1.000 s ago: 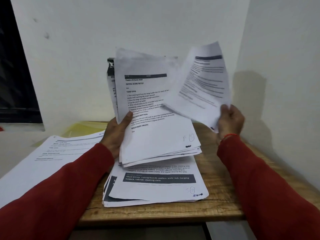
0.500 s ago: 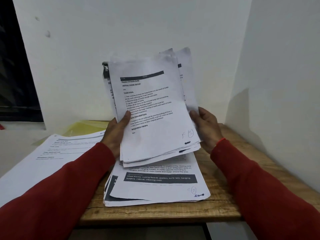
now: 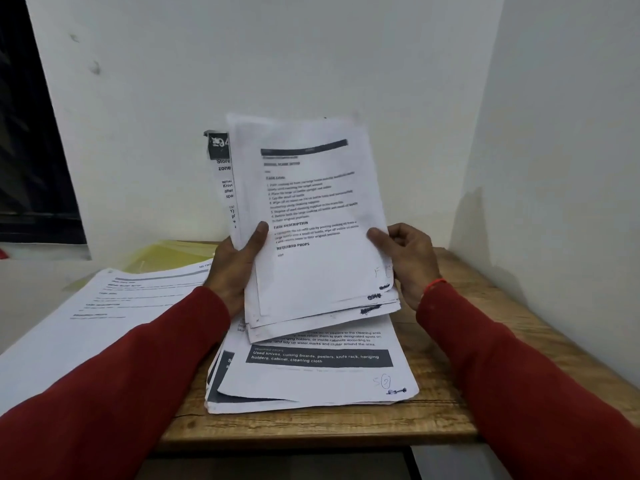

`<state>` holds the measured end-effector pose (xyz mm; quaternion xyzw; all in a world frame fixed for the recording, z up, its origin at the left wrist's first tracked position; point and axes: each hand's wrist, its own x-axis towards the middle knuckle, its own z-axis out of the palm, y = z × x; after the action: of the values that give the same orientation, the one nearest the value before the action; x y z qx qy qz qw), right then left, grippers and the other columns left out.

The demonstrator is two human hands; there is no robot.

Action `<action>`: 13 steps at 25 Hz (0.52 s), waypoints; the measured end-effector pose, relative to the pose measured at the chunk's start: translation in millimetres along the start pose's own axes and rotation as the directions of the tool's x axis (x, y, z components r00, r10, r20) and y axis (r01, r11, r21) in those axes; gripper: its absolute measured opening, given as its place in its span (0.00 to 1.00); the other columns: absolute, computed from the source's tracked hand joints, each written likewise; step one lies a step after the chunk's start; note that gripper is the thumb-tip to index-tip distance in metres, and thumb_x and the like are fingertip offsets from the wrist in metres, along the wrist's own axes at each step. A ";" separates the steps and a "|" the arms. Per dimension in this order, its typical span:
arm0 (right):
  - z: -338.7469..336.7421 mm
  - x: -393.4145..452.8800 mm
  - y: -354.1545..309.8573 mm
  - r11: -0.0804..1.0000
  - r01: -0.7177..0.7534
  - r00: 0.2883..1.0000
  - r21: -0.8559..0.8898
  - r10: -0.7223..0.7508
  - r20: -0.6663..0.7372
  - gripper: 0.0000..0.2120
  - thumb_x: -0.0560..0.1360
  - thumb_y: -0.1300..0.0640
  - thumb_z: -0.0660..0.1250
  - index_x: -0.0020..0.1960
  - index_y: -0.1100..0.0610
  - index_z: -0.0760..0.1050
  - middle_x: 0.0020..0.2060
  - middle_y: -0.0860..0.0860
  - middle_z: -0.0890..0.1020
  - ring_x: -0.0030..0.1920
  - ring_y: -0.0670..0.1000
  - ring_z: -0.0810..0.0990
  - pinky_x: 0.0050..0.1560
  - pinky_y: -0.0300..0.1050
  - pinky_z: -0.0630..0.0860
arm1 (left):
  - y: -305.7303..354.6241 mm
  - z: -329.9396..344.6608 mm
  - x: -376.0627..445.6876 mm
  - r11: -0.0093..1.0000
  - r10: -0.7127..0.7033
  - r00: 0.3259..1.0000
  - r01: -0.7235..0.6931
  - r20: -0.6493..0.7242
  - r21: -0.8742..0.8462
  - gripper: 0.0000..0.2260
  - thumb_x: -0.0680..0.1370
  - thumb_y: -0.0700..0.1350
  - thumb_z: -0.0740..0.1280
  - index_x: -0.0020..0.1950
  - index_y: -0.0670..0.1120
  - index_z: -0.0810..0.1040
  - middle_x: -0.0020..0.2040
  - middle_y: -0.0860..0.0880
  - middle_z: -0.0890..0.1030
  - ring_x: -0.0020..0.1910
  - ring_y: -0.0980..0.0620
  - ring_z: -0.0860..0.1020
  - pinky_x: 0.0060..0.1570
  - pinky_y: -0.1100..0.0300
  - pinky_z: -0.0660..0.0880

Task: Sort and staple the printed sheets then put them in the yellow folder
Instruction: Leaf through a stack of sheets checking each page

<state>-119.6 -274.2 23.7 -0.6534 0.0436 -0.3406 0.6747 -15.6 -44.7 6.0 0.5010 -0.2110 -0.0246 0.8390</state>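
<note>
I hold a sheaf of printed sheets upright above the wooden table. My left hand grips its left edge, thumb across the front page. My right hand grips the right edge, thumb on the front page. Below the sheaf a second stack of printed sheets lies flat on the table, with a dark banner on its top page. The yellow folder lies at the back left, partly under other paper. No stapler is in view.
A further spread of printed pages lies on the pale surface left of the table. White walls close in behind and to the right. A dark window frame is at the far left.
My right hand held one sheet apart at the right, then brought it back behind the sheaf. It now grips the sheaf's right edge, and the sheaf has shifted a little to the right.
</note>
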 end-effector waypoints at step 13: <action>-88.2 48.9 8.8 0.905 0.070 0.832 -0.420 -0.285 -0.475 0.16 0.73 0.52 0.62 0.55 0.57 0.81 0.44 0.50 0.81 0.45 0.50 0.77 0.53 0.56 0.80 | 5.2 -1.6 1.0 0.996 0.065 0.997 -0.062 0.050 -0.062 0.16 0.81 0.43 0.66 0.68 0.41 0.77 0.63 0.43 0.82 0.62 0.44 0.80 0.61 0.50 0.77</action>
<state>-123.1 -375.3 22.0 -0.6556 0.2304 -0.5533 0.4594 -15.0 -41.0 10.1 0.4678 -0.2477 -0.0172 0.8482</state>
